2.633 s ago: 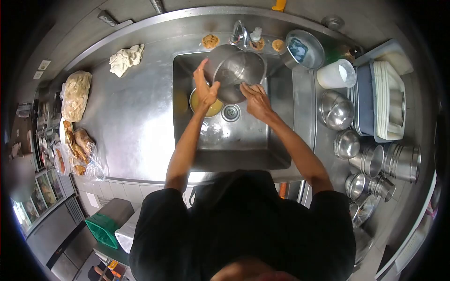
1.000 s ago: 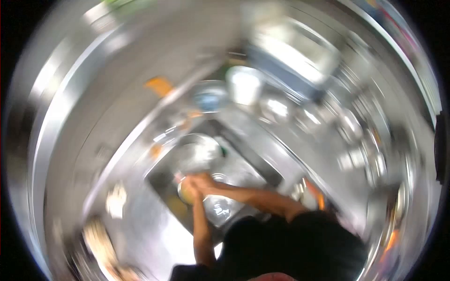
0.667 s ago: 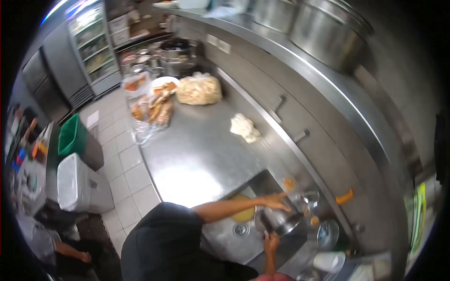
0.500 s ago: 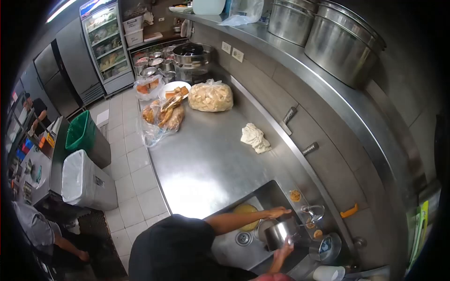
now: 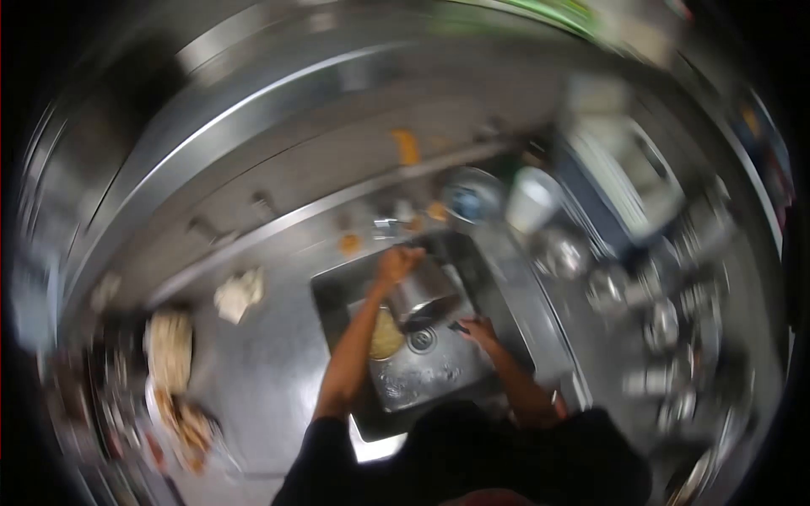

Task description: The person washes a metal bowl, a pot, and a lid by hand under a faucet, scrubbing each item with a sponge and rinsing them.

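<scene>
A metal pot (image 5: 424,293) is tilted over the sink (image 5: 498,337), its dark mouth facing down toward my body. My left hand (image 5: 403,263) grips the pot's far side near the back wall of the sink. At the near right, my right hand (image 5: 479,329) is closed on its dark handle. Below and left of the pot, a round yellowish thing (image 5: 386,337) sits in the sink, partly hidden by my left forearm. Water (image 5: 413,384) spreads over the sink floor near the drain (image 5: 421,340). Blur hides the finger details.
Behind the sink stand a metal container (image 5: 469,199) and a white tub (image 5: 533,200). A crumpled pale cloth (image 5: 240,295) lies on the steel counter (image 5: 261,371) at left, near bagged food (image 5: 181,430). Blurred metal ware (image 5: 564,253) fills the right side.
The view has swung round to the right and down over the sink. The pot has tipped toward me, its mouth now lower, and my right hand is on its handle. Water shows on the sink floor.
</scene>
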`<state>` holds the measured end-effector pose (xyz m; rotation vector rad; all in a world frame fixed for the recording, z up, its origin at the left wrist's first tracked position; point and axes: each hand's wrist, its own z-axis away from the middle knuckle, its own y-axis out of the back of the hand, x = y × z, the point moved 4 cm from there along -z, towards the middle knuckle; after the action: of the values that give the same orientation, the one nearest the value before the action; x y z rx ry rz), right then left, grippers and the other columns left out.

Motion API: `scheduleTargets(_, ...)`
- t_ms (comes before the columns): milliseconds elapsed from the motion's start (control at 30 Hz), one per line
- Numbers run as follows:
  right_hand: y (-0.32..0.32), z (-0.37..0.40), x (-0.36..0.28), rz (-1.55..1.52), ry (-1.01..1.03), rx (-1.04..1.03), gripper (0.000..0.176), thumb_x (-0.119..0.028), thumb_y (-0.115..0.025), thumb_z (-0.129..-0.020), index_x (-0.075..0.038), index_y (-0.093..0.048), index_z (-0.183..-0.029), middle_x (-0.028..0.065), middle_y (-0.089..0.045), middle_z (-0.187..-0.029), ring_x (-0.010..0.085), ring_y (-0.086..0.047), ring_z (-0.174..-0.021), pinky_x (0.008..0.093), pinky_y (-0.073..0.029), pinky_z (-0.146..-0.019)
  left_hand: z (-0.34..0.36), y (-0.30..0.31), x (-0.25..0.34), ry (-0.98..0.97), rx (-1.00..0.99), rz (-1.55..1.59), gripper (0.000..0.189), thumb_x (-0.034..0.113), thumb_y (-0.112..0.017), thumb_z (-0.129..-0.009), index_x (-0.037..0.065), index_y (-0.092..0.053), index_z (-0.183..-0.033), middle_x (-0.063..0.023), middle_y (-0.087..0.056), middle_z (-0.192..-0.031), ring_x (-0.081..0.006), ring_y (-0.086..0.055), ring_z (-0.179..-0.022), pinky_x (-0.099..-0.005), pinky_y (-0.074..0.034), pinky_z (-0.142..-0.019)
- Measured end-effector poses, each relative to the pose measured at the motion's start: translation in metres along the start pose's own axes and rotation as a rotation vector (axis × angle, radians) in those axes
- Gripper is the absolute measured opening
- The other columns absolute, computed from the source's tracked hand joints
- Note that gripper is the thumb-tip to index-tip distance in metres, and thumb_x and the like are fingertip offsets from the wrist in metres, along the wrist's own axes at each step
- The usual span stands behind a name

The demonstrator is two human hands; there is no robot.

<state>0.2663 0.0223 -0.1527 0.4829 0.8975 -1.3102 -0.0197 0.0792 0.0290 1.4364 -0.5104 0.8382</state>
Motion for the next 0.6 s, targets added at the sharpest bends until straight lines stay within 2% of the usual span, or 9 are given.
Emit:
scheduleTargets(67, 0.014, 0.010, 0.008, 0.044, 0.035, -0.056, 0.026, -0.012, -0.074, -0.076, 0.002, -0.063, -0.096, 0.0101, -0.065, -0.090, 0.0185, -0.064, -0.083, 0.0304, -0.056, -0.068, 0.005, -0.005, 0.010, -0.124, 0.094, -0.358, 0.058, 0.059, -0.058, -0.080, 0.004, -0.067, -0.069, -0.0174, -0.063, -0.065, -0.0310, -0.061, -0.060, -0.0427, -0.046, -0.060)
scheduleTargets(133, 0.031, 0.029, 0.011, -0.005, 0.051, -0.017, 0.026, -0.013, -0.074, -0.076, 0.002, -0.064, -0.094, 0.0094, -0.066, -0.086, 0.0176, -0.065, -0.078, 0.0297, -0.056, -0.067, 0.004, -0.006, -0.014, 0.009, -0.007, -0.500, 0.055, 0.058, -0.057, -0.082, 0.006, -0.070, -0.070, -0.0197, -0.066, -0.075, -0.0329, -0.065, -0.073, -0.0451, -0.048, -0.064)
scheduleTargets(200, 0.044, 0.046, 0.024, -0.016, 0.051, -0.041, 0.026, -0.013, -0.075, -0.075, 0.002, -0.064, -0.093, 0.0086, -0.066, -0.083, 0.0168, -0.065, -0.073, 0.0290, -0.056, -0.067, -0.007, -0.015, -0.065, 0.241, -0.202, -0.082, 0.045, 0.048, -0.060, -0.085, 0.004, -0.071, -0.087, -0.0164, -0.068, -0.092, -0.0238, -0.065, -0.086, -0.0411, -0.049, -0.073)
scheduleTargets(300, 0.061, 0.080, 0.020, 0.015, -0.045, -0.068, 0.020, -0.013, -0.071, -0.081, -0.001, -0.064, -0.095, 0.0094, -0.067, -0.085, 0.0190, -0.067, -0.077, 0.0269, -0.055, -0.060, -0.016, -0.041, -0.045, 0.326, -0.332, 0.339, 0.045, 0.037, -0.057, -0.090, -0.001, -0.062, -0.112, -0.0122, -0.063, -0.112, -0.0193, -0.060, -0.101, -0.0361, -0.048, -0.086)
scheduleTargets(367, 0.067, 0.100, 0.011, 0.090, -0.052, -0.099, 0.021, -0.017, -0.072, -0.080, -0.003, -0.065, -0.095, 0.0078, -0.067, -0.084, 0.0165, -0.066, -0.075, 0.0259, -0.054, -0.060, -0.043, -0.062, 0.006, 0.171, -0.399, 1.340, 0.041, 0.031, -0.047, -0.096, 0.001, -0.054, -0.123, -0.0107, -0.061, -0.116, -0.0215, -0.059, -0.102, -0.0325, -0.048, -0.091)
scheduleTargets(433, 0.071, 0.129, -0.009, 0.235, 0.039, -0.070, 0.029, -0.023, -0.076, -0.075, -0.003, -0.067, -0.094, 0.0062, -0.068, -0.081, 0.0117, -0.065, -0.067, 0.0251, -0.052, -0.059, -0.011, -0.016, 0.231, 0.168, -0.205, 0.925, 0.050, 0.046, -0.052, -0.092, 0.000, -0.060, -0.111, -0.0090, -0.064, -0.097, -0.0165, -0.062, -0.084, -0.0277, -0.051, -0.074)
scheduleTargets(467, 0.073, 0.132, -0.008, 0.238, 0.035, -0.059, 0.029, -0.023, -0.076, -0.075, -0.003, -0.067, -0.094, 0.0062, -0.068, -0.081, 0.0117, -0.065, -0.067, 0.0251, -0.052, -0.059, -0.049, -0.023, 0.266, 0.064, -0.343, 1.087, 0.048, 0.043, -0.058, -0.090, -0.001, -0.061, -0.108, -0.0087, -0.064, -0.097, -0.0161, -0.062, -0.083, -0.0273, -0.051, -0.074)
scheduleTargets(533, 0.075, 0.133, -0.010, 0.350, 0.221, -0.086, 0.032, -0.023, -0.077, -0.073, -0.004, -0.066, -0.096, 0.0071, -0.069, -0.084, 0.0146, -0.065, -0.074, 0.0283, -0.051, -0.067, -0.089, -0.029, 0.359, -0.300, -0.087, 1.055, 0.032, 0.031, -0.065, -0.087, 0.003, -0.063, -0.100, 0.0012, -0.059, -0.081, -0.0086, -0.053, -0.069, -0.0237, -0.043, -0.062)
scheduleTargets(600, 0.082, 0.128, 0.000, 0.400, 0.334, -0.035, 0.032, -0.023, -0.077, -0.072, -0.007, -0.066, -0.097, 0.0076, -0.068, -0.088, 0.0174, -0.065, -0.083, 0.0319, -0.050, -0.076, -0.102, -0.044, 0.456, -0.691, -0.149, 0.687, 0.027, 0.030, -0.069, -0.084, 0.005, -0.066, -0.092, 0.0032, -0.058, -0.077, -0.0074, -0.051, -0.069, -0.0239, -0.040, -0.061)
